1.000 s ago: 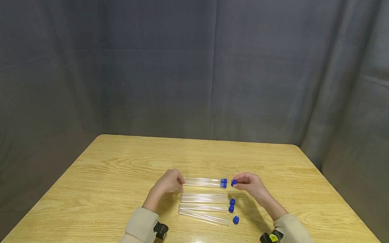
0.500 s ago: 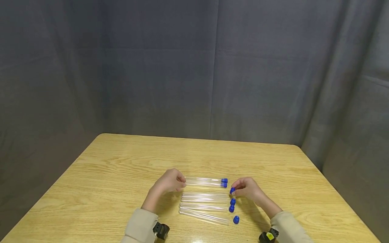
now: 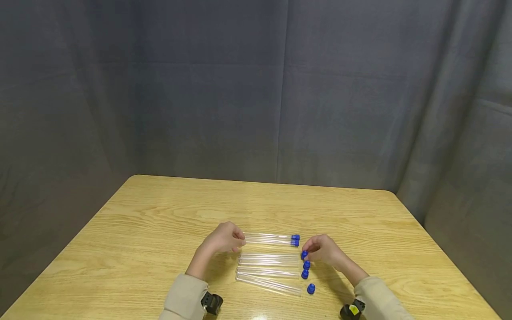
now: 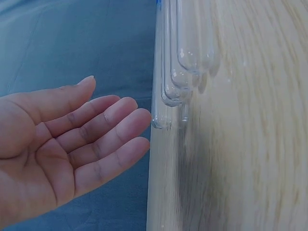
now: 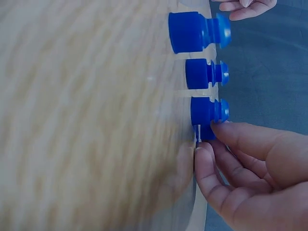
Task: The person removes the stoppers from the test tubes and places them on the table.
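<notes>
My right hand (image 3: 326,252) pinches a blue stopper (image 3: 304,255) between thumb and fingers, close to the table. In the right wrist view that stopper is mostly hidden behind another blue stopper (image 5: 200,111). My left hand (image 3: 224,238) hovers by the rounded ends of two clear test tubes (image 3: 268,238) that have blue stoppers in their right ends. Its fingers are relaxed and hold nothing, as the left wrist view shows. Nearer lie several unstoppered test tubes (image 3: 268,272), the front ones slanting, their rounded ends to the left.
Three loose blue stoppers stand right of the unstoppered tubes: one (image 3: 306,265) by my right hand, a second (image 3: 305,274) touching or close to it, and a third (image 3: 311,289) apart at the front. Everything lies on a wooden table (image 3: 160,209) before a grey curtain (image 3: 208,111).
My right hand has moved nearer and slightly left with the stopper, from beside the stoppered tubes to just beyond the loose stoppers. My left hand has barely moved.
</notes>
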The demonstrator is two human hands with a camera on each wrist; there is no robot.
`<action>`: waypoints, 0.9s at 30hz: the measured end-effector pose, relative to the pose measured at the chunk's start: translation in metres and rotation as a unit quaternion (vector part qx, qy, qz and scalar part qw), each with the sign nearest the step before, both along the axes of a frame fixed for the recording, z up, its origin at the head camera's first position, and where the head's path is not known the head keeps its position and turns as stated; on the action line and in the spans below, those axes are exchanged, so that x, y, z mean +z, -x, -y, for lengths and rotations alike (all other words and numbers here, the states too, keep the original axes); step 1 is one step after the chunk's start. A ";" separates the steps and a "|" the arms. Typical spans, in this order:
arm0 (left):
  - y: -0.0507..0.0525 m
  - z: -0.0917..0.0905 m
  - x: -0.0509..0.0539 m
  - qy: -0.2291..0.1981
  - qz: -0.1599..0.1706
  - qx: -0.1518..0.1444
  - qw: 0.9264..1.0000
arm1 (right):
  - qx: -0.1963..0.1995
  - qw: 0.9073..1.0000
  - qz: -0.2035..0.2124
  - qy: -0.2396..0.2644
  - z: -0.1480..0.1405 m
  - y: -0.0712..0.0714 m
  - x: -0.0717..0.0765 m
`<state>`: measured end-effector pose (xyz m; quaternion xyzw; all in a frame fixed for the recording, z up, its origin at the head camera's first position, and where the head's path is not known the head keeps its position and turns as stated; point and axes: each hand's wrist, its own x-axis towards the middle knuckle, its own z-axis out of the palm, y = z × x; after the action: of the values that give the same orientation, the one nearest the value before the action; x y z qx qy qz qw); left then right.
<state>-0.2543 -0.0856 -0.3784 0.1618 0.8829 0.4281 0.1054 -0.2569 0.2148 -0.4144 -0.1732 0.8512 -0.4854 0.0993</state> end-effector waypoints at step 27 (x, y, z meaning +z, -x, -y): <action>0.002 0.006 0.002 -0.035 0.016 0.005 0.999 | 0.032 0.999 -0.005 -0.002 -0.001 0.001 0.007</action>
<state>-0.2563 -0.0915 -0.3761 0.1547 0.8661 0.4621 0.1114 -0.2575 0.2154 -0.4077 -0.2022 0.8468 -0.4792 0.1111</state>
